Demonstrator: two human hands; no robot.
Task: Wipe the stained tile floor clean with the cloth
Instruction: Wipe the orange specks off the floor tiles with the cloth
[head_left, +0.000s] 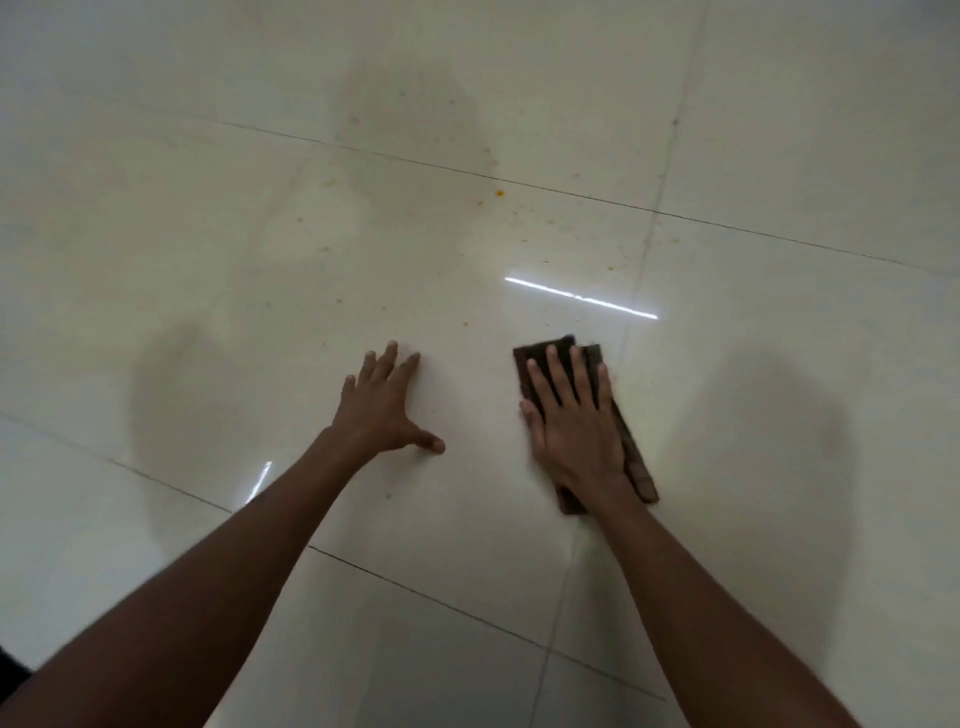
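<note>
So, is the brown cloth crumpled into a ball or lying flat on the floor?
Lying flat. The cloth looks folded into a long strip, and the right hand presses on it with straight fingers.

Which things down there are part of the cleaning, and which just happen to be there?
Part of the job:
- brown cloth, flat under the right hand
- orange specks beyond both hands
- tile floor
- left hand, spread flat on the tile

Just there:
- bright light streak reflected beyond the cloth
- dark grout lines between tiles

The right hand (574, 421) lies flat on the cloth (631, 447); the left hand (382, 410) rests on the floor (208, 234) beside it, specks (500, 193) beyond both.
</note>
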